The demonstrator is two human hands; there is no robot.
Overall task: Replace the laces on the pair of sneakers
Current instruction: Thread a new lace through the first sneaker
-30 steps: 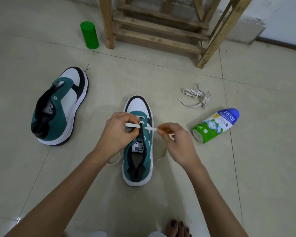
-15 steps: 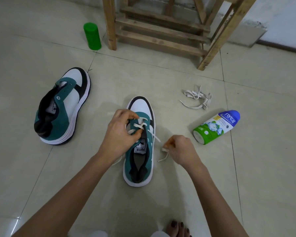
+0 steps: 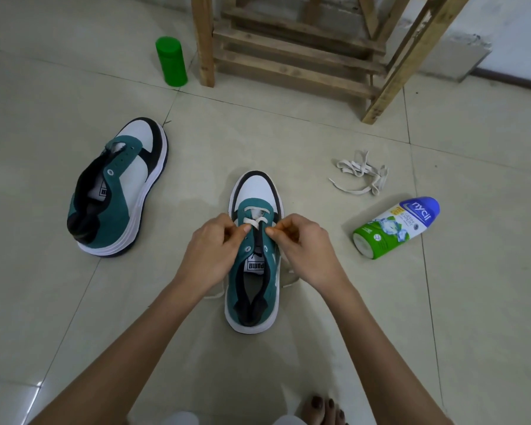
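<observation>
A teal, white and black sneaker (image 3: 253,286) stands upright on the floor in front of me, toe pointing away. A white lace (image 3: 256,221) runs through its front eyelets, with loose ends trailing on both sides of the shoe. My left hand (image 3: 213,250) pinches the lace at the shoe's left eyelet row. My right hand (image 3: 301,243) pinches the lace at the right eyelet row. The second sneaker (image 3: 117,191) lies tilted on its side to the left, with no lace in it. A loose bundle of white lace (image 3: 360,176) lies on the floor to the right.
A green and blue bottle (image 3: 396,227) lies on its side to the right of the shoe. A green cylinder (image 3: 170,61) stands at the back beside a wooden frame (image 3: 292,47). My bare toes (image 3: 324,411) show at the bottom edge. The floor is pale tile.
My right hand has come back from the floor on the right of the shoe to the right eyelet row. Both hands now meet over the laced front.
</observation>
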